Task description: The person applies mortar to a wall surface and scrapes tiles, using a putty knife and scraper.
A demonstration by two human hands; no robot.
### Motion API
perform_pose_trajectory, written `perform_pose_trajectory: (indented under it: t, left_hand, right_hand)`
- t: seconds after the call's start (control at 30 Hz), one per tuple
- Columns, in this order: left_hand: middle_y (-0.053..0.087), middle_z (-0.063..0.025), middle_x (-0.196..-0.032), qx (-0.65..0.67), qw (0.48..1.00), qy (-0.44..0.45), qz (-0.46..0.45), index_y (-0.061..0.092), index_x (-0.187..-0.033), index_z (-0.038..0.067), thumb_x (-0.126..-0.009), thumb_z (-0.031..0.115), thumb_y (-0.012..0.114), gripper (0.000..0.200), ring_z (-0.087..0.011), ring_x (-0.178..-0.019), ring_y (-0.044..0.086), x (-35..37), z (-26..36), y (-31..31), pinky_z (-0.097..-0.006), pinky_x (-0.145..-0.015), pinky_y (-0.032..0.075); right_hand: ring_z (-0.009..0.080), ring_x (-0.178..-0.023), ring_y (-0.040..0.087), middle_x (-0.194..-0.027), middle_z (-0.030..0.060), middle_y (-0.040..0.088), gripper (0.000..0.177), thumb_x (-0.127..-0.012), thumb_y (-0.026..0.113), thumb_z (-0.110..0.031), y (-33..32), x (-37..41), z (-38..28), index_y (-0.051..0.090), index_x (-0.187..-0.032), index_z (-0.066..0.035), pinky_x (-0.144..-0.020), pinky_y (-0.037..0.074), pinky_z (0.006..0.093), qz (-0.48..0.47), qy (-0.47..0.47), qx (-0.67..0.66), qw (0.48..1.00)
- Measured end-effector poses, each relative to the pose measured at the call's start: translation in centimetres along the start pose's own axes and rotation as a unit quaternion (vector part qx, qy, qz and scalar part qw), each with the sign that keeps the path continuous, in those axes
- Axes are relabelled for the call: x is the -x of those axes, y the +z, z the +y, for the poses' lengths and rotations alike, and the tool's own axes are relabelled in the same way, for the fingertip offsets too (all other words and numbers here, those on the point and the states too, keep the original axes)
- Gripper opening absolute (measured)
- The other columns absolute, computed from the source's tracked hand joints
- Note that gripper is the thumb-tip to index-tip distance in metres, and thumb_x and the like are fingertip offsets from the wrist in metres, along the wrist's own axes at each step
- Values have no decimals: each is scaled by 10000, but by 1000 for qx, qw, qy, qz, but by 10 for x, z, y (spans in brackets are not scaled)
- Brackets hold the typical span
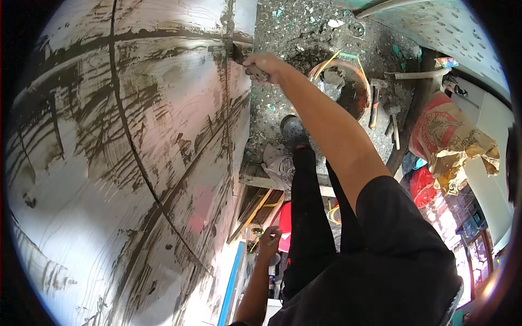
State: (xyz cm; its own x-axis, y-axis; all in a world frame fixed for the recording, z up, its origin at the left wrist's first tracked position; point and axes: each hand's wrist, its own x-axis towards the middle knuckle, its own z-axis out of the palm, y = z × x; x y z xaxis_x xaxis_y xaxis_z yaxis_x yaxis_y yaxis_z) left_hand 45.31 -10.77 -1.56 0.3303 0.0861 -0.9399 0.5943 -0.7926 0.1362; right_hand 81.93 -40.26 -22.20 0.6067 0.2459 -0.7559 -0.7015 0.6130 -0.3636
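My right hand (265, 68) is closed around a small trowel-like tool (237, 53), whose dark blade touches a seam of the tiled wall (157, 114). Dark grout is smeared over the pale tiles and fills the lines between them. Lower down, my left hand (269, 240) hangs near the wall with its fingers curled; whatever it holds, if anything, is too small to make out. A round bucket (365, 89) with grey material inside stands on the ground beyond my right forearm.
Hammers (374, 103) lie right of the bucket on the rubble-strewn ground (288, 32). A torn paper sack (440, 127) stands at the right. A wooden board (255, 176) and a crumpled cloth (278, 163) are near my shoe (293, 130). A blue strip (232, 282) stands below.
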Motion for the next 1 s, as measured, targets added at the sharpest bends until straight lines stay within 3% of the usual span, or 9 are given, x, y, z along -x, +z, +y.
perform_pose_trajectory:
  t: [0.17, 0.27, 0.37, 0.47, 0.57, 0.67, 0.77, 1.0]
  left_hand:
    - [607, -99, -823, -14, 999, 29, 8, 555, -988, 51, -764, 287, 580, 326, -205, -744, 587, -5, -12, -10, -311, -666, 457]
    - [607, -106, -826, -35, 999, 27, 11, 561, -985, 56, -760, 273, 579, 313, -199, -755, 588, -4, -8, -16, -305, -681, 454]
    - [610, -115, -831, -11, 999, 29, 11, 561, -981, 58, -759, 264, 581, 303, -207, -766, 591, -5, -8, -20, -312, -681, 455]
    - [614, -120, -823, -23, 999, 27, 9, 561, -966, 52, -759, 254, 586, 291, -220, -774, 592, -6, -5, -25, -318, -682, 456]
    - [613, -125, -824, -47, 997, 53, 17, 559, -961, 51, -755, 274, 594, 305, -235, -775, 594, -2, 6, -26, -324, -675, 458]
    - [611, -134, -829, -40, 996, 77, 1, 557, -964, 51, -755, 284, 596, 315, -238, -771, 596, -12, -24, -18, -327, -661, 462]
    - [607, -127, -799, -50, 997, 64, 2, 558, -965, 58, -760, 280, 593, 304, -223, -752, 594, -10, -14, -21, -311, -642, 461]
    - [593, -102, -762, -22, 996, 86, 7, 561, -962, 71, -769, 280, 589, 286, -197, -730, 582, -22, -38, -29, -294, -630, 451]
  right_hand:
    - [164, -432, 473, -613, 77, 524, 73, -750, 547, -133, 11, 38, -29, 536, -767, -63, -344, 304, 260, -23, 14, -10, 1000]
    - [128, -500, 493, -632, 25, 535, 95, -782, 523, -191, 14, 43, -41, 527, -811, -101, -396, 330, 230, -30, 15, 11, 999]
    - [125, -549, 506, -667, 25, 544, 144, -770, 545, -199, 20, 47, -55, 531, -867, -93, -421, 358, 230, 12, 6, 34, 999]
    - [119, -576, 510, -717, 37, 552, 260, -760, 561, -202, 26, 52, -58, 529, -988, -83, -431, 385, 239, 43, -30, 78, 996]
    - [122, -593, 514, -757, 44, 555, 426, -754, 568, -211, 23, 72, -45, 473, -1148, -80, -439, 409, 263, 6, -49, 152, 987]
    - [140, -541, 510, -735, 54, 553, 543, -760, 548, -193, 19, 110, -34, 364, -1258, -81, -400, 399, 266, -79, -24, 83, 993]
    - [133, -478, 488, -615, 59, 516, 502, -752, 529, -145, 4, 77, -6, 387, -1230, -85, -344, 336, 260, -1, -10, -22, 1000]
    - [141, -445, 472, -610, 64, 519, 460, -759, 515, -121, -4, 5, -4, 407, -1196, -26, -336, 332, 252, -14, -21, 10, 1000]
